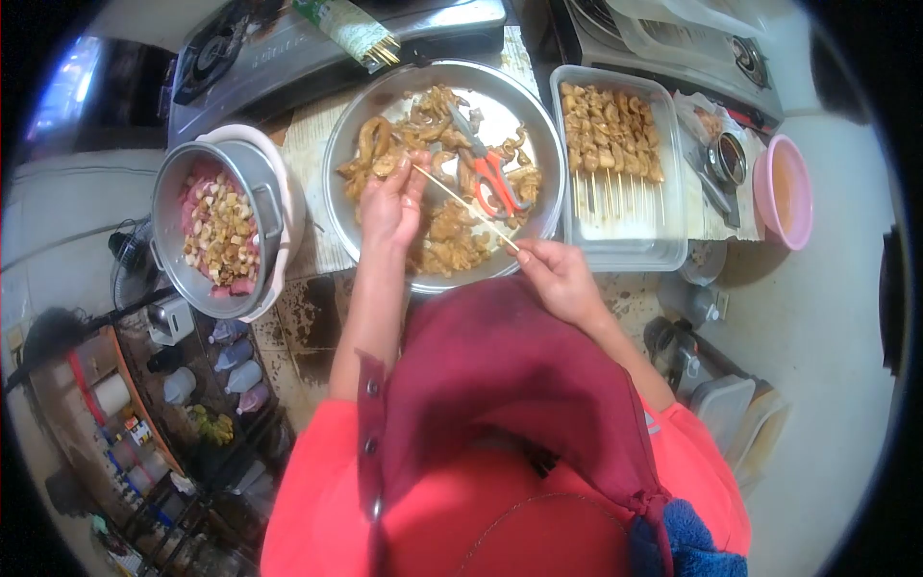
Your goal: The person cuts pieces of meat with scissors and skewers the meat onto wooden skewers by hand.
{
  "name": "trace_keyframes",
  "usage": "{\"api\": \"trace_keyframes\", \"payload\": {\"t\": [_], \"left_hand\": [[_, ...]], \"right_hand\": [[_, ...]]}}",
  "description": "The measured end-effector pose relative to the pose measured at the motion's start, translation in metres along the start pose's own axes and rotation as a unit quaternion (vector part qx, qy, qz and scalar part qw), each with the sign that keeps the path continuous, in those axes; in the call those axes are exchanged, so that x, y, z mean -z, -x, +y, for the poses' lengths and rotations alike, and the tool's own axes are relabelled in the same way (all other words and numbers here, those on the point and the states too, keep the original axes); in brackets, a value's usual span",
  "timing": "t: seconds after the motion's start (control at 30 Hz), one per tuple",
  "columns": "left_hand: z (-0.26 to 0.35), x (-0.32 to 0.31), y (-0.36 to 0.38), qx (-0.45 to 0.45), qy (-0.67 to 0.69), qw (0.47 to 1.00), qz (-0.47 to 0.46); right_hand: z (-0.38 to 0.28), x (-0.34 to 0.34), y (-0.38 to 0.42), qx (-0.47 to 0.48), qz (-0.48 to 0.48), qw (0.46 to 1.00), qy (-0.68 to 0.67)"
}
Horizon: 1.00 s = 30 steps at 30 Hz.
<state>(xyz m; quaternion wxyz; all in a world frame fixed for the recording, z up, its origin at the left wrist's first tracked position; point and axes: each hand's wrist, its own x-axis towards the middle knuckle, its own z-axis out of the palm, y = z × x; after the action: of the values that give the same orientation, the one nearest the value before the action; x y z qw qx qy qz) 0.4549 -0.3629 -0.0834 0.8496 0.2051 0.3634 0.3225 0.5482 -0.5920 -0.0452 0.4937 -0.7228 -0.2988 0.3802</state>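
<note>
A large round metal basin (338, 202) holds brown, sauce-coated pieces of meat (452, 240). Over it, my left hand (392, 207) pinches a small brown piece of meat (386, 164) at the upper end of a thin wooden skewer (471, 209). My right hand (560, 277) grips the skewer's lower end near the basin's rim, fingers closed. The skewer slants down to the right between both hands. Scissors with red-orange handles (495, 185) lie on the meat inside the basin, blades pointing up and left.
Right of the basin, a clear plastic tray (625, 252) holds several loaded skewers (611, 135). On the left stands a metal pot (173, 260) of chopped pieces. A pack of skewers (351, 34) rests by the gas stove (288, 72). A pink bowl (803, 192) sits far right.
</note>
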Motion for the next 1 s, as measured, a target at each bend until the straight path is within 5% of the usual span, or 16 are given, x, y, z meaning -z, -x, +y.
{"api": "trace_keyframes", "payload": {"t": [0.87, 1.0], "left_hand": [[0.008, -0.006, 0.011, 0.02, -0.163, 0.986, -0.037], [-0.005, -0.014, 0.017, -0.006, -0.002, 0.999, -0.05]], "right_hand": [[0.009, -0.005, -0.007, 0.009, -0.003, 1.0, -0.003], [0.008, -0.002, -0.01, 0.017, -0.002, 1.0, -0.005]]}}
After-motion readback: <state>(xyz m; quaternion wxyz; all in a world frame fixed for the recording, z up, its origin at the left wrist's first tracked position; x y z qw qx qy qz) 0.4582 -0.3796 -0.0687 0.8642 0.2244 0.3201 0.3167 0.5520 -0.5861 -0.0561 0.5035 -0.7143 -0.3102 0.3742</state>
